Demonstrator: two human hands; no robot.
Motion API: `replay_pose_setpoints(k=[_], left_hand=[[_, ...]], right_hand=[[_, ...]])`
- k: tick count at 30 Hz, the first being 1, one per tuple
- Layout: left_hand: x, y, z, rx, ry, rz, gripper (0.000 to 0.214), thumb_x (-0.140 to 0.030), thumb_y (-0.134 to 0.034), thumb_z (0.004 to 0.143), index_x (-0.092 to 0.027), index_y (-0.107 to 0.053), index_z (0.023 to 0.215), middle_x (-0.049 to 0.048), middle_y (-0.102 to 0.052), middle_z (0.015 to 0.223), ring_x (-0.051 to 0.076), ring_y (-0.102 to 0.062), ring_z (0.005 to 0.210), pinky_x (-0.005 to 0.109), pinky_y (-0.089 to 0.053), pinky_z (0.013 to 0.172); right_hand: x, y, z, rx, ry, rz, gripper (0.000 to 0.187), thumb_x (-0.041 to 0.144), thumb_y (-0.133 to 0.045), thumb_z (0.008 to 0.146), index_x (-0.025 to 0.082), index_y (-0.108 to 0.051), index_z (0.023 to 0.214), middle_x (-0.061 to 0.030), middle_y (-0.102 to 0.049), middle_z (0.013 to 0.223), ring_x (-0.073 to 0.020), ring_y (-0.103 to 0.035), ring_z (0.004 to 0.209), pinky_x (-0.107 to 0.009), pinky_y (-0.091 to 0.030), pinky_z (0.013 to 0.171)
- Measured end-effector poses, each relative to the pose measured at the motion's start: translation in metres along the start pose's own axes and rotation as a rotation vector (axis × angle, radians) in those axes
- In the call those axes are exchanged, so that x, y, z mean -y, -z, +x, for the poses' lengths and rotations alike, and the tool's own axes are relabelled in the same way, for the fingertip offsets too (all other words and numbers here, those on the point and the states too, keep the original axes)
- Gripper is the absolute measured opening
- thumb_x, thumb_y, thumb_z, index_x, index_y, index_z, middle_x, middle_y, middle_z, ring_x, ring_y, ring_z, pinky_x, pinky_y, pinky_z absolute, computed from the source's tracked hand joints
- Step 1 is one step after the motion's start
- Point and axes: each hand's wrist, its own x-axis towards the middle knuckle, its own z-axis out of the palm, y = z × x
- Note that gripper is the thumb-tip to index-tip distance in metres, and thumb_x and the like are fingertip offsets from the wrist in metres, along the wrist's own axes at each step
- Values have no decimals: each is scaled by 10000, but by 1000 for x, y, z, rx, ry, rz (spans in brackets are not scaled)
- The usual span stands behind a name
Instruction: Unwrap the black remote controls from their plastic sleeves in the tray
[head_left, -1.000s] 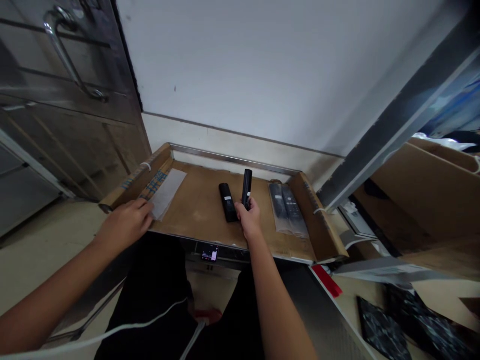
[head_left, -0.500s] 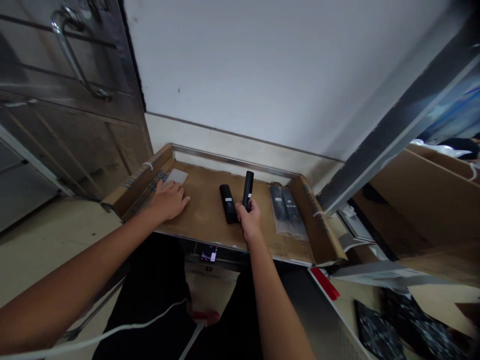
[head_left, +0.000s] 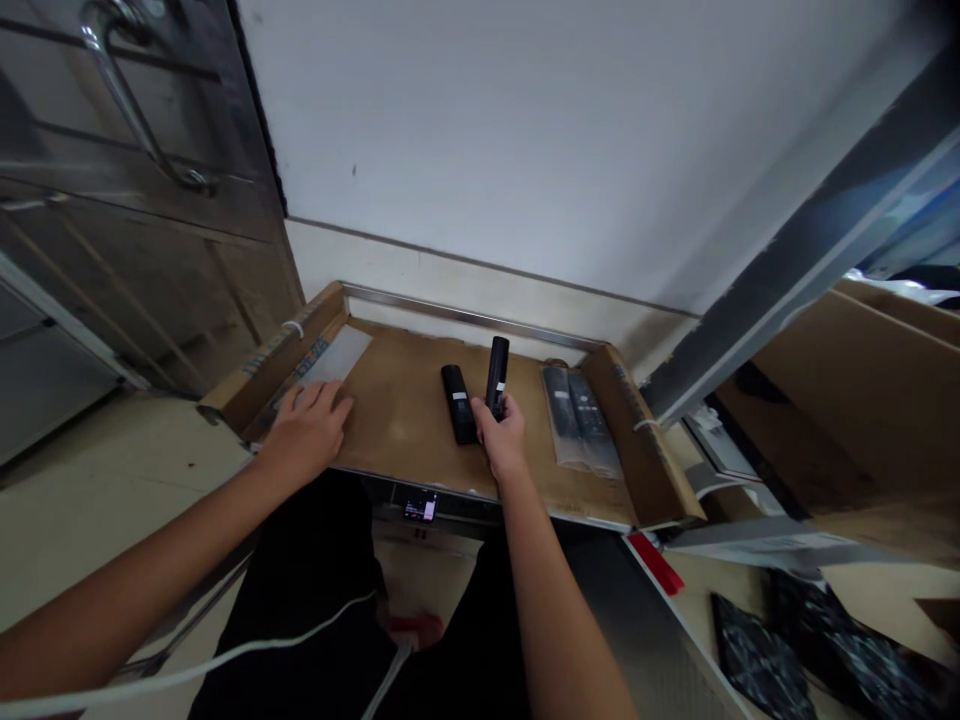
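Note:
My right hand [head_left: 502, 437] grips a black remote control [head_left: 496, 366] by its lower end, its far end pointing away from me. Just left of it, a second black remote control [head_left: 458, 402] with a small white label lies on the cardboard-lined tray [head_left: 409, 400]. Toward the tray's left side, my left hand [head_left: 308, 428] rests with fingers outstretched over the near end of a translucent plastic sleeve [head_left: 343, 354]. The fingertips partly cover the sleeve. Two remotes in clear plastic sleeves [head_left: 579, 418] lie side by side on the right.
Cardboard walls [head_left: 274, 355] bound the tray left and right, and a white wall [head_left: 480, 150] rises behind it. A small lit screen [head_left: 420, 504] sits under the front edge. A large cardboard box [head_left: 870, 400] stands to the right, and a white cable [head_left: 300, 640] crosses my lap.
My left hand has slid left and toward me, showing more of the plastic sleeve. My right hand still holds the remote in nearly the same place.

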Motion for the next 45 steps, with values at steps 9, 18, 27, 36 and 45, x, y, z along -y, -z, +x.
replay_pose_setpoints(k=[9,18,27,36,45], left_hand=[[-12,-4,1,-92,64,-263,216,-210,-475,910,-189,-676,987,119,-652,1060,278,-574,1010,406,-409,863],[-28,-33,7,-86,325,-697,326,-341,-450,937,-183,-541,666,-4,-553,584,132,-493,552,273,-277,567],[-36,-31,8,-49,339,-599,276,-386,-470,940,-205,-636,814,4,-642,695,161,-594,649,276,-359,609],[-57,-19,33,97,197,-278,431,-333,-368,966,-164,-602,1285,113,-519,1441,275,-668,979,389,-505,787],[-52,-15,19,15,341,-260,272,-307,-394,959,-135,-598,1016,134,-630,1028,255,-649,873,343,-479,716]], right_hand=[[29,-41,-21,-31,87,-159,428,538,-656,810,192,-591,1055,15,-604,737,-134,-569,607,-231,-446,533],[26,-175,-3,237,-119,-450,268,382,-593,915,140,-633,1022,-141,-715,1004,-233,-687,913,-294,-498,749],[39,-105,-27,289,206,-481,292,320,-426,981,213,-693,931,-36,-724,854,-163,-656,789,-253,-451,738],[14,4,3,-130,196,-642,250,300,-477,886,157,-677,928,-87,-710,858,-200,-633,777,-296,-440,737],[8,4,4,-90,108,-603,221,304,-498,874,191,-686,900,-49,-713,824,-190,-630,748,-276,-410,677]])
